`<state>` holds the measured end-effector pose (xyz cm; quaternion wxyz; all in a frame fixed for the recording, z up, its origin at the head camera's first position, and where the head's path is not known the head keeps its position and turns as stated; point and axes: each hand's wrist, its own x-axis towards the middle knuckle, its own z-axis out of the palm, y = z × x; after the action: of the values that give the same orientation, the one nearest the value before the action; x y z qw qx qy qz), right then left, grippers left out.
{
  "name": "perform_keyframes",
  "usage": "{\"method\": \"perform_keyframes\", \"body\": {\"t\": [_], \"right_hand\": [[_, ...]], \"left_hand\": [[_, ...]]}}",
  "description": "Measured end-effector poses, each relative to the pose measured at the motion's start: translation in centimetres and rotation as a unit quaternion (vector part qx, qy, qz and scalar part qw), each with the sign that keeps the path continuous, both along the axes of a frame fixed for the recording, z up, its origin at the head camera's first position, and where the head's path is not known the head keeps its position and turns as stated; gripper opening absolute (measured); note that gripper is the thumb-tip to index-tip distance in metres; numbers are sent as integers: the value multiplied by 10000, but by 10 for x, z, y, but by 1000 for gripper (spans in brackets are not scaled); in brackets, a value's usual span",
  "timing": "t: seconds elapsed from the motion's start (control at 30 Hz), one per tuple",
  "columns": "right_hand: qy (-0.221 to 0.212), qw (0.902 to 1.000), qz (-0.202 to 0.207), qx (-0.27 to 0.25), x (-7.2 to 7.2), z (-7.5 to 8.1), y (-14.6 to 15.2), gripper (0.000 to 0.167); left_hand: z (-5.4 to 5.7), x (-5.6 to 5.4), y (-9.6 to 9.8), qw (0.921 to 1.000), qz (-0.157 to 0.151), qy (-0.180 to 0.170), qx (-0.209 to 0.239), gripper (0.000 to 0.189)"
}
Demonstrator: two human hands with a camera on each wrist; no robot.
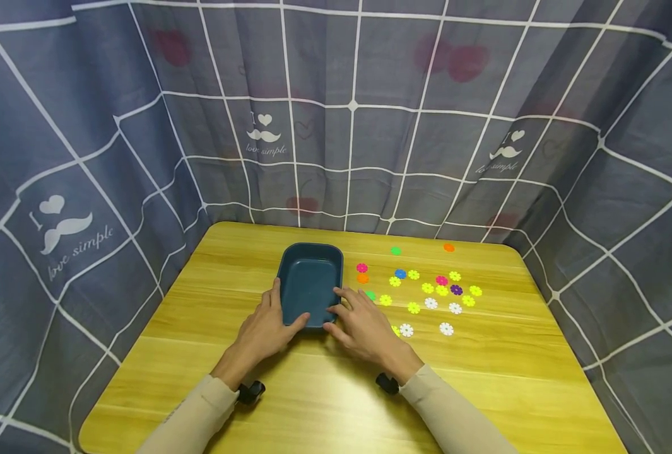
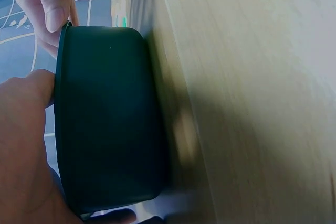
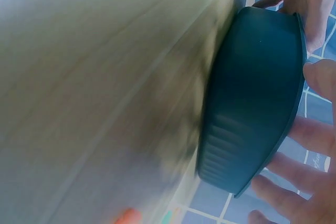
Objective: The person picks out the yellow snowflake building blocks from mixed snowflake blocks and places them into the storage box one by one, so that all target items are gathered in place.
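Note:
A dark blue-green plastic tray (image 1: 312, 287) with raised walls stands on the table, with nothing visible inside it. My left hand (image 1: 262, 331) holds its near left corner, thumb at the near rim and fingers along the left side. On the opposite side, my right hand (image 1: 366, 328) touches the right rim with spread fingertips, its thumb by the near right corner. The left wrist view shows the tray's near wall (image 2: 105, 114) with the left thumb (image 2: 39, 85) at the rim. In the right wrist view, the right fingers (image 3: 310, 135) lie along the rim.
Several flower-shaped plastic discs lie scattered right of the tray, including a white disc (image 1: 446, 328), a purple disc (image 1: 456, 290), a blue disc (image 1: 400, 274) and an orange disc (image 1: 448, 248). A grey checked curtain (image 1: 324, 126) surrounds the wooden table (image 1: 211, 296) at the back and sides.

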<state>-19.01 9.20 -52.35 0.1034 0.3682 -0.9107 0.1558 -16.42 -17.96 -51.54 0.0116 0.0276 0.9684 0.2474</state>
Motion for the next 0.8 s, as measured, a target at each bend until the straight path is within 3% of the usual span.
{"method": "perform_keyframes", "body": {"t": [0.33, 0.8], "right_hand": [[-22, 10000, -49, -51, 0, -1, 8, 48], [-179, 9981, -212, -550, -4, 6, 26, 56]], "left_hand": [[-3, -2, 5, 10000, -14, 53, -14, 123], [-3, -2, 6, 10000, 35, -10, 54, 126]]}}
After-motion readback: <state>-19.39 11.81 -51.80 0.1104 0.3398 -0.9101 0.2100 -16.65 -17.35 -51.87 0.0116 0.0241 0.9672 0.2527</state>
